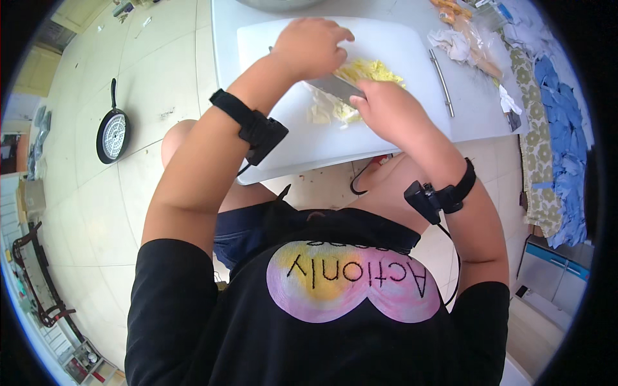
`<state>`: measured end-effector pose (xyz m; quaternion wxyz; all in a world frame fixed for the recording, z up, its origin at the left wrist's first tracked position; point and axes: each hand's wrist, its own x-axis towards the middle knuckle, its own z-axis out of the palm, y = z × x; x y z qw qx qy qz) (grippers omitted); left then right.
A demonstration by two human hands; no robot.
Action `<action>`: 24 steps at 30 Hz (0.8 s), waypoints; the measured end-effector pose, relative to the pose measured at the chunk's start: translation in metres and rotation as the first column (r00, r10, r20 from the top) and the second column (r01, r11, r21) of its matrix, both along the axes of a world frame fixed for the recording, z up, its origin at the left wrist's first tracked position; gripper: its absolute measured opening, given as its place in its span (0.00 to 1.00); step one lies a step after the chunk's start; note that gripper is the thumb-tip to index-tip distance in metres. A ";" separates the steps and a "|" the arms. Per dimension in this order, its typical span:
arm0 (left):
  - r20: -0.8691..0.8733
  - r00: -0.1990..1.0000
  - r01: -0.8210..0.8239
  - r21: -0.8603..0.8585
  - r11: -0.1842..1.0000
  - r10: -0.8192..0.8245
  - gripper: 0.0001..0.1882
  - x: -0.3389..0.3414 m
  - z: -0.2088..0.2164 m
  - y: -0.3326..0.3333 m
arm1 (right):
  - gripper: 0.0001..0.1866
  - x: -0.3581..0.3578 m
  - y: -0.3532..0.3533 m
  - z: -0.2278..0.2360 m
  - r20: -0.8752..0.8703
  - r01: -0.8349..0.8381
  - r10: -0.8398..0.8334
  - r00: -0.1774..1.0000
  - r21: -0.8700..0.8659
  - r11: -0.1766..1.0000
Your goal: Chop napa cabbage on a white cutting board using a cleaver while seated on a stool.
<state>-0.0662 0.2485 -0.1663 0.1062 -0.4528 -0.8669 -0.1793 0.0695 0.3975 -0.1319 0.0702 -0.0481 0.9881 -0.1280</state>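
Note:
My right hand [389, 110] is closed round the handle of a kitchen knife [332, 86], whose broad blade slants up and left across a white cutting board [283, 145]. Over the far part of that blade reaches my left hand [317, 46], its fingers stretched out and partly apart. The blade's tip end is mostly covered by this hand and wrist. Beyond the knife lies a heap of cut yellow leafy vegetable [380, 69], which looks like cabbage. Paler cut pieces [331, 110] lie on the near side of the blade.
A thin metal rod-like tool [441, 83] lies along the board's right edge. Part of a metal bowl [280, 4] shows at the far edge. Crumpled plastic bags [473, 48] sit on the table's right. A frying pan [114, 135] rests on the floor at left.

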 end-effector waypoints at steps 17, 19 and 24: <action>0.139 0.945 -0.326 0.490 0.809 0.297 0.11 0.070 -0.041 -0.067 | 0.15 -0.012 0.014 0.007 0.111 0.131 -0.114 0.987 -0.164 0.978; 0.178 0.922 -0.384 0.544 0.746 0.344 0.12 0.076 -0.048 -0.071 | 0.16 0.000 0.002 0.004 0.161 0.145 -0.113 0.981 -0.205 0.968; 0.383 0.836 -0.543 0.677 0.496 0.393 0.20 0.082 -0.064 -0.077 | 0.16 0.034 -0.019 -0.019 0.221 0.149 -0.087 0.971 -0.280 0.948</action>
